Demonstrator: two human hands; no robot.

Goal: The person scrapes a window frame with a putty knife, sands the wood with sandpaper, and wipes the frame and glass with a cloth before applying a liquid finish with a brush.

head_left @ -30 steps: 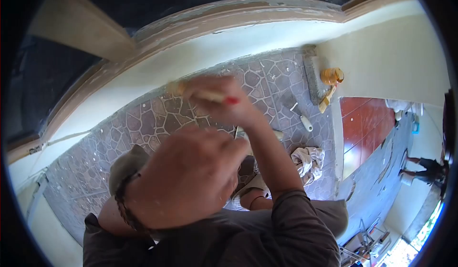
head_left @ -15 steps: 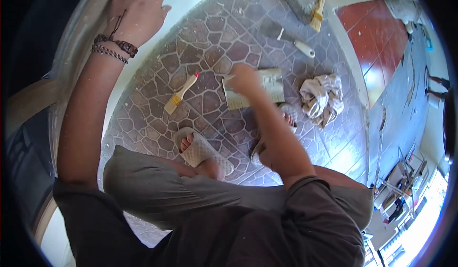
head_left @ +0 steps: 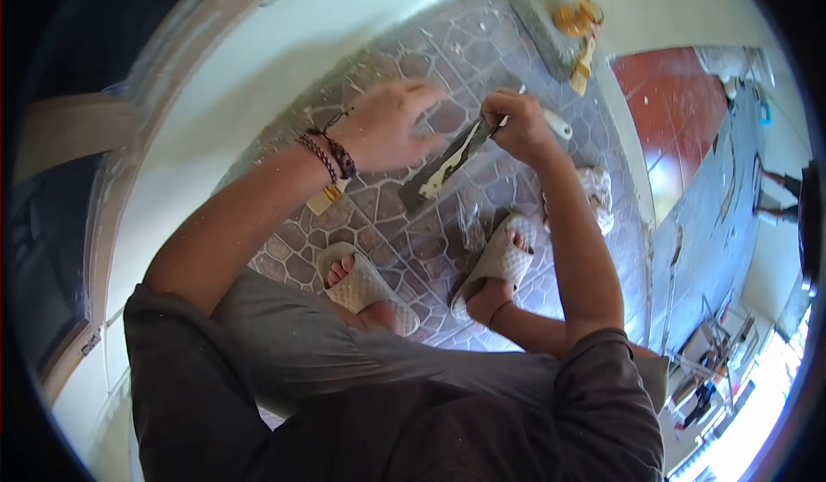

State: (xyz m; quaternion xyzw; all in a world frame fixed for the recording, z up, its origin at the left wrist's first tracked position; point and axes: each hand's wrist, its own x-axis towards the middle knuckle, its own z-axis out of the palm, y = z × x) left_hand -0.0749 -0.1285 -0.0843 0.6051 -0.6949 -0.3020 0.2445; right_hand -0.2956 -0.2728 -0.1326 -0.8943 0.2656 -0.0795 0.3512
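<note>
My right hand (head_left: 520,125) is closed on the upper end of a thin dark sheet (head_left: 454,163), which has cream-coloured patches and hangs at a slant above the stone-patterned floor (head_left: 379,202). Facing it from the left, my left hand (head_left: 391,125) is blurred, its fingers spread apart beside the sheet. Below my left wrist, a paintbrush (head_left: 325,198) shows only its bristle end; the rest is hidden. A tool's white handle (head_left: 558,125) shows just right of my right hand. Crumpled clear plastic (head_left: 471,222) lies on the floor below the sheet.
A pale crumpled cloth (head_left: 598,191) is partly behind my right forearm. At the top stand an amber container (head_left: 578,17) and another brush (head_left: 583,64) by a grey ledge (head_left: 542,30). A white wall (head_left: 249,77) curves along the left. A person's legs (head_left: 779,194) show far right.
The sheet has left the floor and is now in my right hand, its dark side showing. My left hand has come down from the wall area to beside it. The clear plastic has come into view.
</note>
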